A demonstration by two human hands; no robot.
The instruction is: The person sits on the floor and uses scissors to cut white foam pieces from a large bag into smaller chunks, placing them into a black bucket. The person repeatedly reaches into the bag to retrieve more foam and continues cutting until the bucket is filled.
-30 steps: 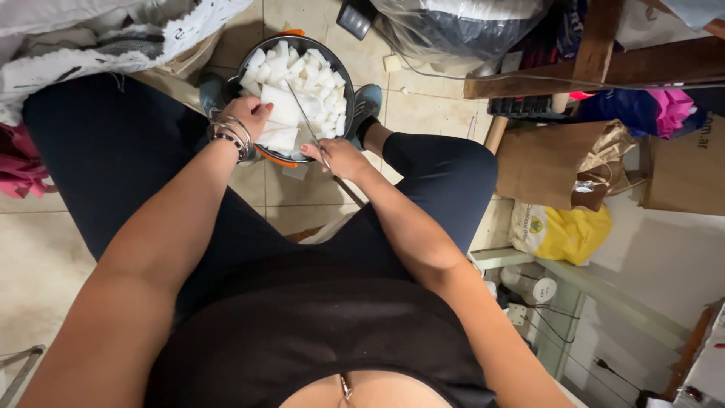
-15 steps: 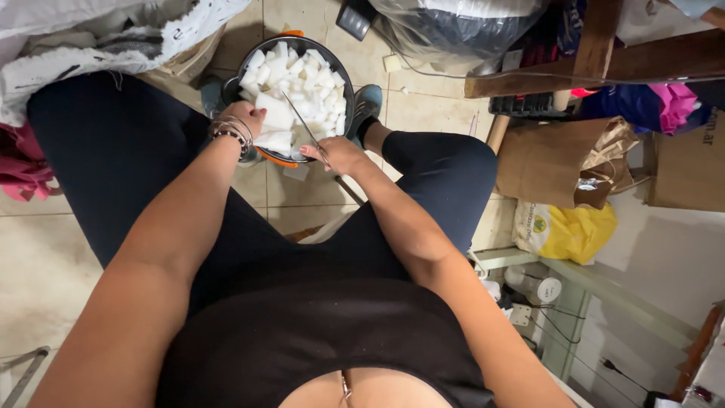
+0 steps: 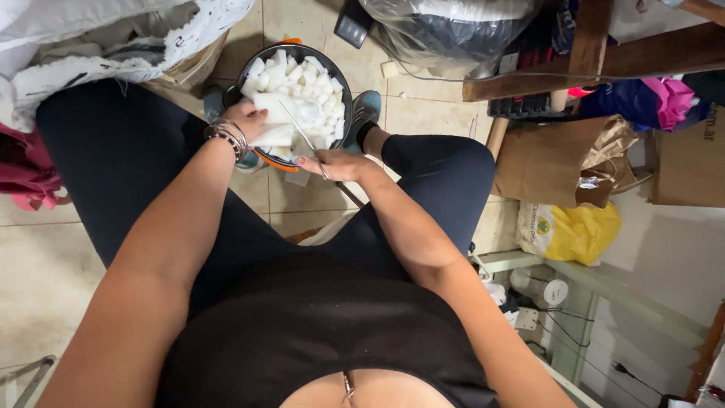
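Beige tiled floor [image 3: 34, 302] below, clutter all round the seated person's dark-trousered legs. Between the feet sits a round dark pot with an orange rim [image 3: 343, 83], heaped with white chunks [image 3: 306, 87]. The left hand [image 3: 248, 119], wrist stacked with metal bangles [image 3: 226, 136], is closed around a large white block [image 3: 278, 125] held over the pot's near edge. The right hand [image 3: 336, 162] grips the handle of a thin-bladed knife [image 3: 300, 132], and the blade slants up and left to meet the block, touching it. To the right, a crumpled brown paper bag [image 3: 551, 162] leans by the knee, and just beneath it lies a yellow plastic bag with a white printed panel [image 3: 570, 230]. A second brown bag [image 3: 691, 162] stands at the far right edge. Above, a big clear plastic sack over something dark [image 3: 453, 30] fills the top of the view, beside wooden beams [image 3: 604, 57]. Upper left, white lace-edged cloth [image 3: 113, 38] is piled up, pink fabric [image 3: 26, 166] beneath it.
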